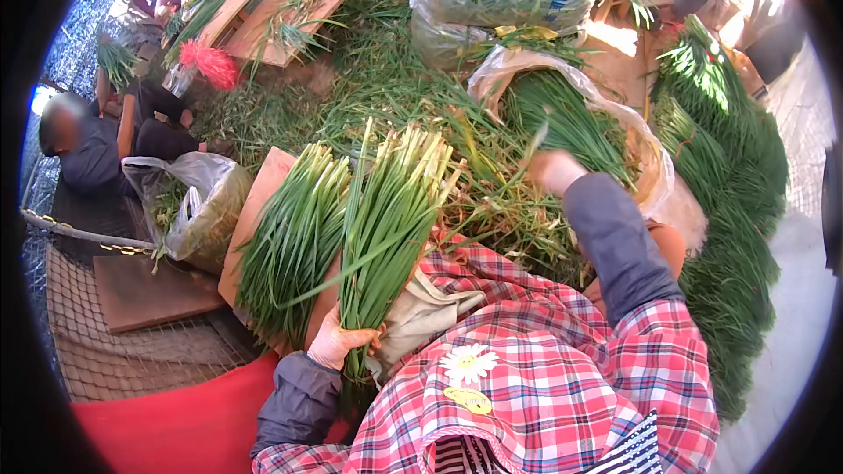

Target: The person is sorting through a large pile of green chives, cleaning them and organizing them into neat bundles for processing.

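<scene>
In front of the checked garment, near its left side, a bunch of long green stalks (391,228) is gripped low down by the left hand (347,340), whose fingers are closed around the dark green leaf end. The pale cut ends are pointed up and away from the body, and one long blade is bent across to the left. Just beside it, a second bunch (294,237) is laid against a brown board (262,189), with its pale ends also turned away.

The right hand (558,172) is raised over a heap of loose stalks and trimmings (518,224) and is blurred; a thin pale stalk (536,145) is seen at its fingers, but whether it is gripped or the hand is open cannot be told. Just beyond that hand, green stalks (558,110) are held in an open clear plastic bag (654,158).

At the far right, tied green bundles (733,184) are piled in a long row. Beyond the heap, a large plastic-wrapped pack (505,0) is placed. On the left, a whitish plastic bag (215,206) is partly filled with greens, and behind it a seated person (97,145) is seen. A red tuft of ties, perhaps string (211,64), is set near tilted boards (285,31).
</scene>
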The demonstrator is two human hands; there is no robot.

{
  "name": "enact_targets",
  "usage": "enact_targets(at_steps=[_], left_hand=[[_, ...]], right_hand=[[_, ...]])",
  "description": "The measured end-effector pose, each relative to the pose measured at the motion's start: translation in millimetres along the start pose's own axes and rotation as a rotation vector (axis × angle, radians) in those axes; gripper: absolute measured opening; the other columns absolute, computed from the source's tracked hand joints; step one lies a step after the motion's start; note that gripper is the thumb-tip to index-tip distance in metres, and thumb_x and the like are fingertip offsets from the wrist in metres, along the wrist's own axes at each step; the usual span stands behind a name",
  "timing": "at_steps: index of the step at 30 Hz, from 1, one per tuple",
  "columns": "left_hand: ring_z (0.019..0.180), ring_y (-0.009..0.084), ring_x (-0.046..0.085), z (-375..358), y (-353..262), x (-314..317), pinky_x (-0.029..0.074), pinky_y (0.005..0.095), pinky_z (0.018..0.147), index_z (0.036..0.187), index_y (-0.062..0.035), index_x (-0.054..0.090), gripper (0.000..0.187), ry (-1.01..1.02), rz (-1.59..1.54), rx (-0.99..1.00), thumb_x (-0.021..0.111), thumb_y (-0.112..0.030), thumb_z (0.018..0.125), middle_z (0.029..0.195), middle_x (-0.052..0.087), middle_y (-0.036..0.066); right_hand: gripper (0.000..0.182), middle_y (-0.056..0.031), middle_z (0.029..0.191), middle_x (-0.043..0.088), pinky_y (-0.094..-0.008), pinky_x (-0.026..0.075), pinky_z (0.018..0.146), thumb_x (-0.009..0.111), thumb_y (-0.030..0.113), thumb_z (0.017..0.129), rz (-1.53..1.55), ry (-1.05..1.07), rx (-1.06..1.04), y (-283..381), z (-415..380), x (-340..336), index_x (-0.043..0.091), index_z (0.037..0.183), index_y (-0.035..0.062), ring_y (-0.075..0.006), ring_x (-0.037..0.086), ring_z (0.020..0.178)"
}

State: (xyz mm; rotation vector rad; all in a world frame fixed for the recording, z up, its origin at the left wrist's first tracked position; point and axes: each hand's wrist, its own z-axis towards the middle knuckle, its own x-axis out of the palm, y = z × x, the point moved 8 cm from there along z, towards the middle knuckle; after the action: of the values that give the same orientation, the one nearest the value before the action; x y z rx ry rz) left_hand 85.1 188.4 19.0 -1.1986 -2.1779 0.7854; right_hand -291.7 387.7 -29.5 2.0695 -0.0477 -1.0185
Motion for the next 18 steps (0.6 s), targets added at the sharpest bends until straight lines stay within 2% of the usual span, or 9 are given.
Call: enact_targets(at_steps=[1, 3, 5, 7, 8, 12, 15, 16, 18], left_hand=[[0.063, 0.0197, 0.061, 2, -4, -1, 0.05, 0.0306, 0.054, 0.109, 0.0003, 0.052, 0.044, 0.013, 0.005, 0.017, 0.065, 0.003, 0.067, 0.083, 0.063, 0.013], [0.064, 0.0194, 0.061, 3, -2, 1, 0.05, 0.0307, 0.055, 0.11, -0.0003, 0.051, 0.046, 0.03, -0.005, 0.039, 0.066, 0.003, 0.067, 0.084, 0.063, 0.013], [0.063, 0.0179, 0.06, 5, 1, 2, 0.05, 0.0299, 0.055, 0.112, -0.0009, 0.05, 0.049, 0.024, 0.002, 0.071, 0.064, 0.005, 0.066, 0.084, 0.063, 0.012], [0.061, 0.0177, 0.06, 7, -7, 5, 0.049, 0.0289, 0.054, 0.112, 0.0, 0.05, 0.047, 0.051, 0.021, 0.13, 0.061, 0.008, 0.066, 0.084, 0.062, 0.012], [0.06, 0.0164, 0.059, 4, -12, 3, 0.049, 0.0278, 0.054, 0.112, -0.0003, 0.05, 0.048, -0.021, 0.121, 0.143, 0.06, 0.01, 0.066, 0.082, 0.062, 0.011], [0.059, 0.0157, 0.058, 4, -18, 4, 0.048, 0.0272, 0.053, 0.117, -0.0014, 0.048, 0.054, -0.006, 0.174, 0.181, 0.059, 0.011, 0.065, 0.081, 0.061, 0.01], [0.058, 0.016, 0.058, 2, -21, 5, 0.048, 0.0273, 0.053, 0.124, -0.0022, 0.043, 0.063, -0.011, 0.091, 0.188, 0.059, 0.011, 0.065, 0.082, 0.061, 0.011], [0.058, 0.0161, 0.058, 3, -20, 4, 0.048, 0.0274, 0.053, 0.126, -0.0023, 0.041, 0.065, -0.013, 0.099, 0.173, 0.059, 0.011, 0.065, 0.083, 0.061, 0.011], [0.058, 0.0164, 0.058, 5, -18, 0, 0.048, 0.0275, 0.053, 0.129, -0.0026, 0.038, 0.069, -0.016, 0.112, 0.142, 0.059, 0.01, 0.064, 0.083, 0.061, 0.011]], right_hand=[[0.037, -0.0039, 0.074, 0.06, -0.0384, 0.046, 0.064, 0.064, 0.035, 0.079, -0.709, 0.099, 0.027, 3, -5, 16, 0.059, 0.109, 0.013, -0.0198, 0.057, 0.065], [0.043, -0.0062, 0.091, 0.064, -0.0413, 0.045, 0.078, 0.069, 0.035, 0.072, -0.494, -0.326, -0.359, 86, -35, 2, 0.06, 0.111, 0.0199, -0.0245, 0.06, 0.088], [0.048, -0.0056, 0.095, 0.063, -0.0392, 0.042, 0.085, 0.073, 0.037, 0.063, -0.319, -0.316, -0.764, 154, -54, 17, 0.063, 0.105, 0.0176, -0.0245, 0.055, 0.1], [0.048, -0.0043, 0.102, 0.06, -0.0428, 0.039, 0.087, 0.075, 0.037, 0.057, -0.398, -0.386, -0.85, 180, -55, 37, 0.065, 0.098, 0.014, -0.0277, 0.051, 0.106], [0.04, -0.0041, 0.103, 0.059, -0.0436, 0.037, 0.088, 0.075, 0.035, 0.057, -0.454, -0.425, -0.849, 181, -45, 40, 0.066, 0.09, 0.0151, -0.0269, 0.048, 0.107], [0.037, -0.0051, 0.092, 0.06, -0.0422, 0.04, 0.082, 0.073, 0.034, 0.056, -0.648, -0.119, -0.922, 189, -38, 70, 0.062, 0.085, 0.0129, -0.0257, 0.054, 0.096], [0.034, -0.0077, 0.082, 0.061, -0.0408, 0.043, 0.075, 0.071, 0.032, 0.058, -0.702, 0.063, -0.76, 176, -32, 82, 0.061, 0.082, 0.011, -0.0265, 0.059, 0.084], [0.033, -0.0097, 0.076, 0.061, -0.039, 0.045, 0.071, 0.07, 0.031, 0.059, -0.579, 0.061, -0.763, 170, -32, 80, 0.061, 0.084, 0.0099, -0.0277, 0.06, 0.076], [0.034, -0.0095, 0.077, 0.061, -0.0396, 0.045, 0.071, 0.07, 0.032, 0.06, -0.611, 0.01, -0.698, 164, -28, 75, 0.062, 0.084, 0.0101, -0.0282, 0.06, 0.078]])
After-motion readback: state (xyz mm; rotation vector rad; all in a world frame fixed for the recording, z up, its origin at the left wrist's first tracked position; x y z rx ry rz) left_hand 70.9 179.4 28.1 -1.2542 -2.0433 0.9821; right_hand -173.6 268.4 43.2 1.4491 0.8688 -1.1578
